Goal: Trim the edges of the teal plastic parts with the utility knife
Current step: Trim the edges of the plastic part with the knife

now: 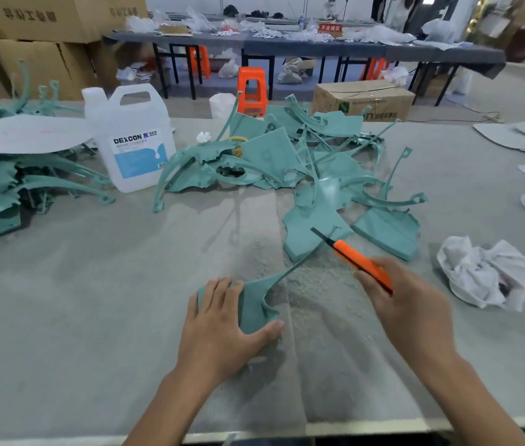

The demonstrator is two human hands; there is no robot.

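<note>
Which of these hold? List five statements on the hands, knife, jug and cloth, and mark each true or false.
1. The right hand holds the knife. True.
2. The left hand holds a part on the table. True.
3. The blade is cutting that part. False: it points away toward the pile, off the held part.
4. The jug lies on its side. False: it stands upright.
5. The cloth lies left of both hands. False: it lies right of the right hand.
</note>
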